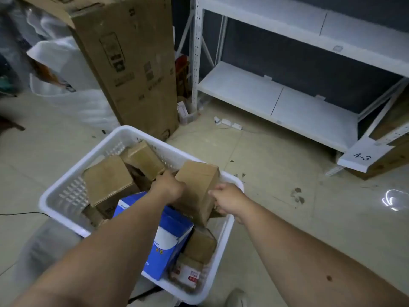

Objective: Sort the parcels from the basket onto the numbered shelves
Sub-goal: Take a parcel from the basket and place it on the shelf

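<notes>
- Gripping a brown cardboard parcel (199,187) from both sides: left hand (169,188) clamped on its left face, right hand (228,199) closed on its right edge.
- Parcel sits tilted, raised over the far right part of the white basket (66,191).
- Basket holds more brown boxes (108,180), a blue-and-white box (168,240), and a small red-labelled packet (187,274).
- White shelves (265,94) stand beyond; tag "4-3" (363,156) lies at right.
</notes>
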